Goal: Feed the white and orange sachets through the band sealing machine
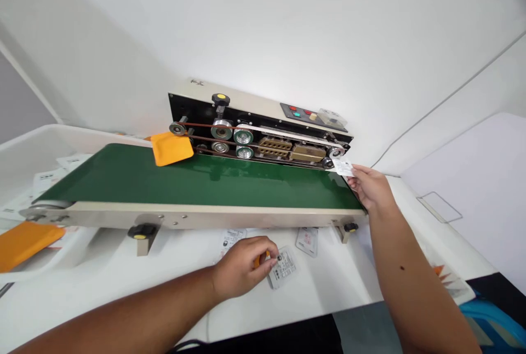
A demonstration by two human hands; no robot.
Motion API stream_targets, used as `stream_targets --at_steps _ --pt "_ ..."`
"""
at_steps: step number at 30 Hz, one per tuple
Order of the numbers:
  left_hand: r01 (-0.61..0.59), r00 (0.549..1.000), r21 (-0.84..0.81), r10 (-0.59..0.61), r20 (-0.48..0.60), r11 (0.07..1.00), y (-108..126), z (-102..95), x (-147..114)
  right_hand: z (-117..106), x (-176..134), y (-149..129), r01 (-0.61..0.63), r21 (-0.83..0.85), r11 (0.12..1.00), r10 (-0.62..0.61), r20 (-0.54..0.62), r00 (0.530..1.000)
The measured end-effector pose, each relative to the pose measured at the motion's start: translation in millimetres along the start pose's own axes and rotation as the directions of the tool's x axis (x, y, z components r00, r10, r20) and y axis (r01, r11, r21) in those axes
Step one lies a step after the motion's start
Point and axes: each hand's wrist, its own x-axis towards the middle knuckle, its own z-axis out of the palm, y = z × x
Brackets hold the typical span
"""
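My right hand [372, 187] pinches a small white printed packet [342, 167] by its edge. The packet's far end is at the rollers on the right end of a band sealer [263, 132]. Below the conveyor, my left hand [246, 266] is closed, thumb and forefinger at the edge of another printed packet [284, 269]. A bit of orange shows between its curled fingers; the rest is hidden. An orange packet [171, 149] hangs at the sealer's left end, over the green conveyor belt [197, 181].
Two more printed packets [307, 241] [233, 238] lie on the white table under the conveyor's front edge. At left, a white bin [24, 143] holds several packets. Black knobs [143, 230] stick out from the conveyor frame. A blue object [491, 315] is at lower right.
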Motion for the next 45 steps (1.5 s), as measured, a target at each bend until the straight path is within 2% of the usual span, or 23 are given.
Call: stream_targets --at_steps 3,5,6,8,9,10,12,13,15,16,17,19,22,24,25,29,32,34,36,38,40,43,45 --pt "-0.005 1.000 -0.005 0.005 0.002 1.000 1 -0.6 0 7 -6 -4 0.048 -0.126 0.991 -0.047 0.010 0.999" --pt "-0.008 1.000 -0.006 0.008 -0.001 1.000 2 -1.1 1 10 -21 -5 0.219 -0.276 0.936 -0.254 -0.099 0.962" --pt "-0.010 1.000 -0.006 0.010 -0.002 1.000 2 -1.2 1 10 -33 -4 0.321 -0.363 0.875 -0.397 -0.158 0.904" --pt "-0.012 1.000 -0.003 0.012 -0.005 1.000 3 -1.1 1 8 -64 4 0.514 -0.508 0.691 -0.664 -0.165 0.729" --pt "-0.013 1.000 -0.003 0.013 -0.006 1.000 2 -0.9 1 7 -82 11 0.607 -0.537 0.586 -0.757 -0.096 0.646" --pt "-0.015 1.000 -0.002 0.015 -0.003 1.000 2 -0.6 1 5 -100 19 0.707 -0.520 0.480 -0.811 0.043 0.583" --pt "-0.026 1.000 0.001 0.026 0.004 1.000 1 0.2 1 2 -132 40 0.868 -0.387 0.309 -0.784 0.413 0.463" --pt "-0.033 0.999 0.004 0.033 0.006 0.999 1 0.6 1 0 -146 50 0.914 -0.304 0.270 -0.716 0.570 0.402" --pt "-0.049 0.999 0.015 0.049 0.012 0.999 1 1.1 1 -2 -166 71 0.941 -0.196 0.274 -0.590 0.738 0.326" --pt "-0.057 0.998 0.019 0.057 0.013 0.998 1 1.1 1 -4 -173 81 0.938 -0.181 0.297 -0.556 0.765 0.324" --pt "-0.065 0.998 0.022 0.065 0.016 0.998 1 1.1 2 -6 -178 90 0.928 -0.193 0.320 -0.535 0.771 0.345" --pt "-0.076 0.997 0.024 0.075 0.024 0.997 2 0.6 2 -10 -181 109 0.891 -0.299 0.340 -0.484 0.757 0.439" --pt "-0.075 0.997 0.029 0.075 0.025 0.997 3 0.1 3 -17 -178 134 0.785 -0.540 0.302 -0.369 0.694 0.619" --pt "-0.075 0.997 0.031 0.074 0.026 0.997 3 0.3 3 -20 -175 147 0.731 -0.616 0.295 -0.318 0.658 0.683" --pt "-0.078 0.997 0.029 0.077 0.029 0.997 3 0.5 3 -21 -174 151 0.724 -0.621 0.301 -0.310 0.654 0.690" --pt "-0.088 0.996 0.022 0.087 0.033 0.996 1 1.4 3 -20 -176 150 0.780 -0.548 0.301 -0.425 0.655 0.624" --pt "-0.081 0.997 0.029 0.080 0.022 0.996 1 1.1 3 -21 -183 138 0.815 -0.483 0.320 -0.593 0.569 0.570" --pt "-0.064 0.998 0.026 0.064 0.021 0.998 1 0.4 2 -22 -189 127 0.818 -0.452 0.357 -0.662 0.496 0.562" --pt "-0.046 0.999 -0.005 0.046 0.024 0.999 0 -0.1 0 -19 -193 114 0.814 -0.424 0.396 -0.668 0.475 0.573" --pt "-0.060 0.998 -0.077 0.061 0.022 0.995 -2 0.1 -2 -10 -193 97 0.810 -0.392 0.436 -0.605 0.539 0.587" --pt "-0.107 0.994 -0.156 0.110 0.013 0.982 -4 0.9 -3 7 -189 77 0.799 -0.350 0.490 -0.460 0.675 0.577" --pt "-0.154 0.988 -0.181 0.157 -0.001 0.971 -6 2.3 -5 40 -178 49 0.743 -0.346 0.573 -0.167 0.838 0.519" --pt "-0.139 0.990 -0.161 0.136 -0.031 0.977 -4 2.7 -5 58 -171 35 0.724 -0.344 0.598 -0.068 0.878 0.474"
